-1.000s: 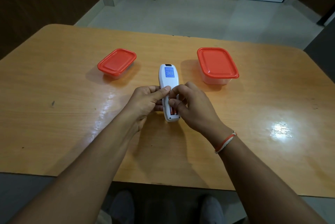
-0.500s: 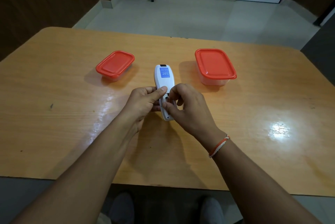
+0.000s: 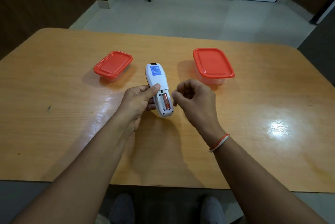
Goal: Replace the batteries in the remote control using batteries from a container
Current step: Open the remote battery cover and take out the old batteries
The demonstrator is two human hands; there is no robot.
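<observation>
A white remote (image 3: 156, 77) lies back-up in my left hand (image 3: 139, 100), thumb pressed on its middle, just above the table. Its battery bay is uncovered. One red battery (image 3: 167, 103) sits in the right slot and the left slot looks empty. My right hand (image 3: 193, 98) hovers just right of the remote with its fingers curled shut. Only a small pale end shows at its fingertips, apparently a battery. Two clear containers with red lids stand behind: a small one (image 3: 113, 64) on the left and a larger one (image 3: 212, 63) on the right, both closed.
The orange wooden table (image 3: 262, 107) has its near edge close to my body, with my feet below it. Beyond the far edge are a tiled floor, chair legs and a white door. No battery cover is visible on the table.
My right hand has pulled away from the battery bay to the right, fingers closed. The left slot, filled a second ago, now looks empty. My left hand tilted the remote slightly.
</observation>
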